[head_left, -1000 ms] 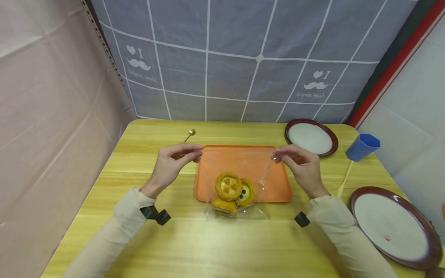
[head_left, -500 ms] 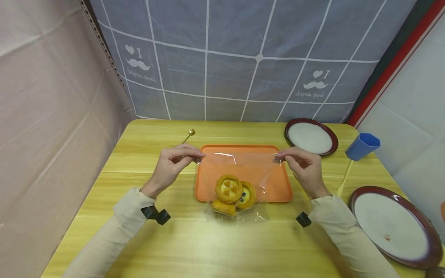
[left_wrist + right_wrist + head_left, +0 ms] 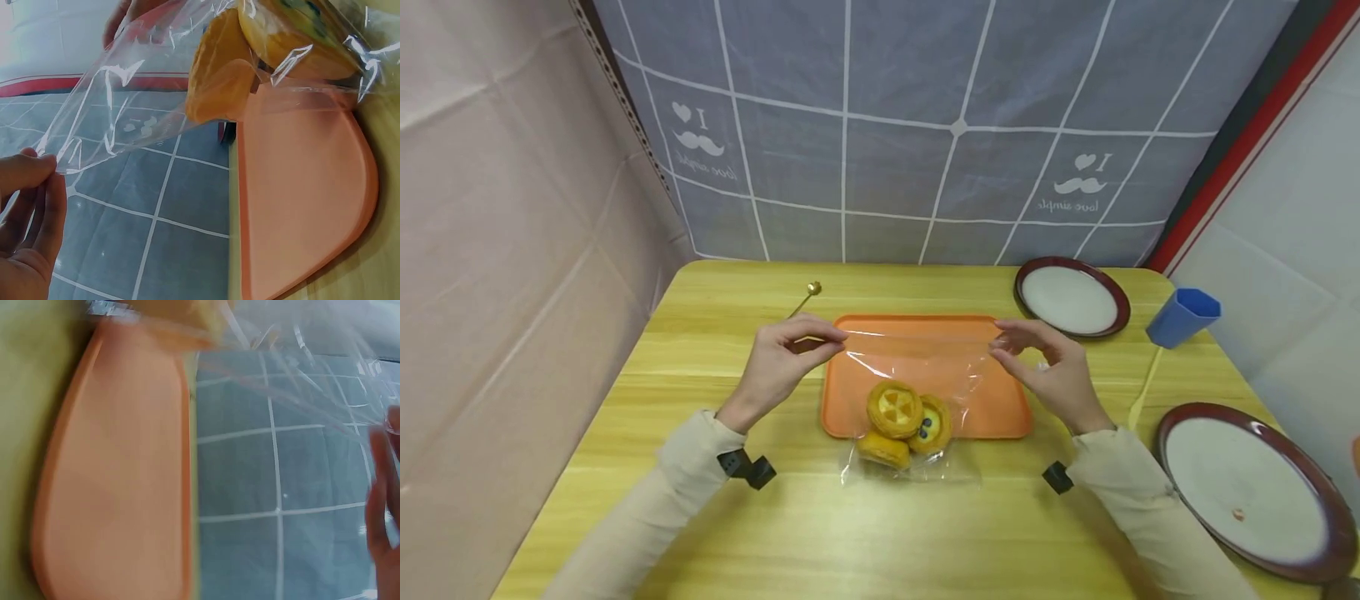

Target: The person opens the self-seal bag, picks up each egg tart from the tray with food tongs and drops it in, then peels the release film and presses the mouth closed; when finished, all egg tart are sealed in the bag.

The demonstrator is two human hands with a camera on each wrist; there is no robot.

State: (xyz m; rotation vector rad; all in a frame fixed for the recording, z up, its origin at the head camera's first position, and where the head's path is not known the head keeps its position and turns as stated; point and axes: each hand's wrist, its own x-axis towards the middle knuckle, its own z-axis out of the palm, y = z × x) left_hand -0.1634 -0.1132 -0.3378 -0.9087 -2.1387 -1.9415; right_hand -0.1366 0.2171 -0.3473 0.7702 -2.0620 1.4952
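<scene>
My left hand (image 3: pixel 782 358) pinches the top left corner of a clear plastic bag (image 3: pixel 868 367) between thumb and fingertips. At the opposite top corner, my right hand (image 3: pixel 1056 371) holds the bag's edge, with thumb and index more spread than on the left. The mouth is stretched between them. Low in the bag lie egg tarts: one topped with orange wedges (image 3: pixel 895 408), one with blueberries (image 3: pixel 932 423), and a tipped one (image 3: pixel 882 451) below them. In the left wrist view the hand (image 3: pixel 31 206) grips the film taut.
An orange tray (image 3: pixel 1013 417) lies behind and partly beneath the bag. Two maroon-rimmed plates (image 3: pixel 1067 296) stand on the right, the nearer one holding a crumb. A blue cup (image 3: pixel 1182 318), a pale yellow utensil (image 3: pixel 1145 387) and a gold spoon (image 3: pixel 813 288) are also on the wooden table.
The left hand has shifted slightly right. The right thumb and index have spread a little at the bag's corner. The tarts have settled slightly lower, toward me.
</scene>
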